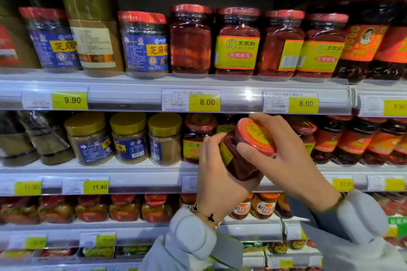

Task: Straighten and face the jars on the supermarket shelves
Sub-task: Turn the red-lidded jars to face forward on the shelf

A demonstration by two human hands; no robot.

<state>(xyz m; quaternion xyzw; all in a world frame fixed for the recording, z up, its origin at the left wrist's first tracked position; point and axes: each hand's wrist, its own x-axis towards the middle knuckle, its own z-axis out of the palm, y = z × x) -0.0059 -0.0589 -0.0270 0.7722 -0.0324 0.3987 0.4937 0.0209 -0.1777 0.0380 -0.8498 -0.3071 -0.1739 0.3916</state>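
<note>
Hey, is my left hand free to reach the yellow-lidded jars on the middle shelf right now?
Probably not yet: the left hand grips the red-lidded jar with the right hand. The path to the yellow-lidded jars looks unobstructed.

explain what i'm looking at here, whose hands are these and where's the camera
There is no machine here. It is one picture from a camera worn on a person's head, looking forward and down at supermarket shelves. The left hand cups the body of a red-lidded glass jar of dark red sauce, tilted with its lid toward the camera. The right hand grips the lid end. Behind stand rows of other jars on a white middle shelf, with yellow price tags along the shelf edges.
</note>
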